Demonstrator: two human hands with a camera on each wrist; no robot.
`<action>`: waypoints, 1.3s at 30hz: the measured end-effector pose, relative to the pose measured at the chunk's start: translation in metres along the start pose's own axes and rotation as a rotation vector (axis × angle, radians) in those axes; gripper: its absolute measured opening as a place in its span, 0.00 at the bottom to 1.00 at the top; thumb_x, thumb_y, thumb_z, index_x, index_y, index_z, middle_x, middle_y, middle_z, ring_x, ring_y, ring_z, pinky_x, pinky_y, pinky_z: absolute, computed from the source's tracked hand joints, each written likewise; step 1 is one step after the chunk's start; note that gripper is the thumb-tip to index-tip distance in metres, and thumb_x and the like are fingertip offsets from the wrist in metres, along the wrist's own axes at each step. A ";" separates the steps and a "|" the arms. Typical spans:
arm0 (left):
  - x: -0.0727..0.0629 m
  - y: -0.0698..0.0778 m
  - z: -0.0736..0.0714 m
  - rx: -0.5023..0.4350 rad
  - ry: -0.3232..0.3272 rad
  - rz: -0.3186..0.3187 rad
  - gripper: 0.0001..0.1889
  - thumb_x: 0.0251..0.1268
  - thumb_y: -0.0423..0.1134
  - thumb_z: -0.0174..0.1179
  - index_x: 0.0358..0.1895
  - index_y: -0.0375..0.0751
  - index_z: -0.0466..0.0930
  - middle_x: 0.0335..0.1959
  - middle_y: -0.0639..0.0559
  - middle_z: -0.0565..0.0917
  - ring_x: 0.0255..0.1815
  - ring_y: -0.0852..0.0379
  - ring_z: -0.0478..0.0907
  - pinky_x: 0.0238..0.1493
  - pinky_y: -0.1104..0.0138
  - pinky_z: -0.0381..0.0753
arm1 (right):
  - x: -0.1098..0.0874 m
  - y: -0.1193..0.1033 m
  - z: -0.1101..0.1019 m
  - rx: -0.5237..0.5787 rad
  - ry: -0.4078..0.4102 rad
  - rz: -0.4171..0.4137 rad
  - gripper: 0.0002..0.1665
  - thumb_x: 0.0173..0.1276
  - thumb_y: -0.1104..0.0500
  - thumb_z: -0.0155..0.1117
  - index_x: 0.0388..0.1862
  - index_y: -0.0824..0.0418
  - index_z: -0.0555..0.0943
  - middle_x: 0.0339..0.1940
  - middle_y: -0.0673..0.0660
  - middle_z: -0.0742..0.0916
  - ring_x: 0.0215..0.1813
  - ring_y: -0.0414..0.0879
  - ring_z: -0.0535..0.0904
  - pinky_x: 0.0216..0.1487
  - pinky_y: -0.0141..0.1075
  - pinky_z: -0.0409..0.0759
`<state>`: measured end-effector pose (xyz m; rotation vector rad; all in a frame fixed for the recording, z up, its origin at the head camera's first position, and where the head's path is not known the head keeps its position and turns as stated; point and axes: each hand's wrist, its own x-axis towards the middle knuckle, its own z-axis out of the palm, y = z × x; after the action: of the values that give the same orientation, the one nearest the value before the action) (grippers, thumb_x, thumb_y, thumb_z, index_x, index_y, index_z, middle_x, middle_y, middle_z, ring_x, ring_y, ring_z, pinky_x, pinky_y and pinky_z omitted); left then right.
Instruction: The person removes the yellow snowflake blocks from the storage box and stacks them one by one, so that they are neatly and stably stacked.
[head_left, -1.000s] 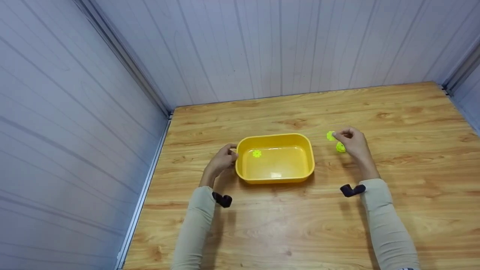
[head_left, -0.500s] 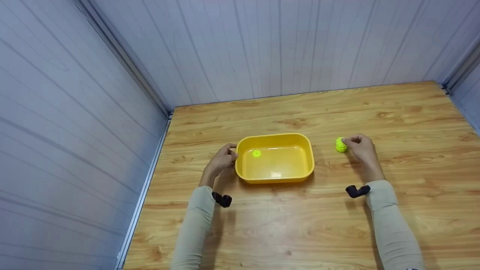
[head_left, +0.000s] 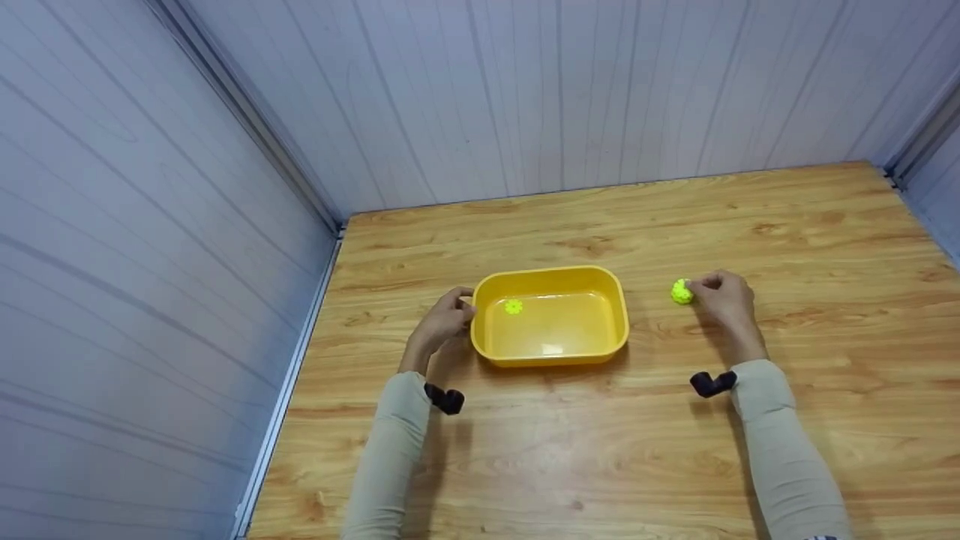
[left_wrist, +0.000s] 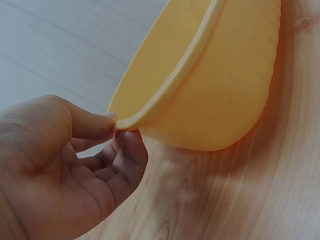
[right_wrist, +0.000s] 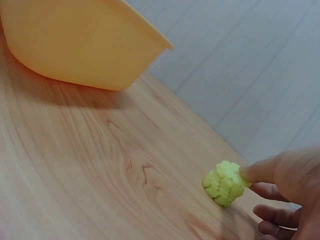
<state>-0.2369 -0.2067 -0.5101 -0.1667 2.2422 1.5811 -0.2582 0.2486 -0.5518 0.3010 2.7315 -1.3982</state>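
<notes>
A yellow rectangular plastic basin (head_left: 551, 360) stands on the wooden table. My left hand (head_left: 446, 322) pinches its left rim, thumb on top and curled fingers beneath, as the left wrist view shows. One flat neon-yellow flower-shaped piece (head_left: 514, 307) lies inside the basin near its back left. Right of the basin, several such pieces form a short stack (right_wrist: 222, 184) on the table. My right hand (head_left: 726, 300) is at the stack's right side, its thumb and forefinger pinching a flower-shaped piece (right_wrist: 244, 182) at the top. The forefinger's tip is partly hidden.
The wood-grain table (head_left: 525, 465) runs back to a pale panelled wall (head_left: 525, 97). Another panelled wall (head_left: 150, 262) rises along the left side. A black wrist camera (head_left: 712, 384) juts from the right sleeve, and a second camera (head_left: 445, 399) from the left sleeve.
My right hand has moved right and down with a flower-shaped piece, bringing it from beyond the stack onto its top. My left hand and the basin stay in place.
</notes>
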 end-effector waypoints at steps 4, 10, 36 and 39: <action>0.001 -0.001 -0.001 0.009 0.005 0.002 0.20 0.72 0.32 0.48 0.65 0.40 0.67 0.39 0.46 0.70 0.37 0.54 0.71 0.54 0.50 0.75 | 0.000 0.000 0.002 -0.023 0.024 -0.023 0.24 0.70 0.46 0.55 0.47 0.66 0.78 0.46 0.63 0.81 0.46 0.54 0.75 0.45 0.39 0.72; 0.000 -0.002 0.000 -0.026 -0.011 0.003 0.20 0.72 0.32 0.47 0.65 0.40 0.66 0.39 0.46 0.69 0.34 0.54 0.71 0.51 0.50 0.74 | -0.001 0.000 0.002 -0.041 0.025 -0.059 0.25 0.71 0.46 0.54 0.49 0.68 0.78 0.48 0.66 0.81 0.50 0.59 0.75 0.51 0.49 0.73; 0.001 -0.001 -0.001 0.009 0.002 -0.011 0.19 0.72 0.33 0.48 0.65 0.40 0.67 0.39 0.46 0.70 0.36 0.54 0.73 0.48 0.54 0.77 | -0.003 -0.033 0.005 0.049 0.089 -0.136 0.28 0.73 0.48 0.49 0.53 0.73 0.76 0.56 0.71 0.75 0.57 0.63 0.67 0.56 0.53 0.66; 0.001 -0.001 -0.001 0.000 -0.006 -0.006 0.20 0.72 0.33 0.48 0.65 0.40 0.66 0.39 0.46 0.69 0.36 0.54 0.72 0.49 0.54 0.76 | -0.004 -0.040 0.010 0.057 0.105 -0.191 0.26 0.73 0.50 0.51 0.52 0.73 0.76 0.54 0.71 0.74 0.55 0.63 0.67 0.54 0.52 0.66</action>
<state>-0.2375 -0.2077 -0.5113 -0.1687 2.2352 1.5759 -0.2628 0.2172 -0.5258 0.1216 2.8751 -1.5496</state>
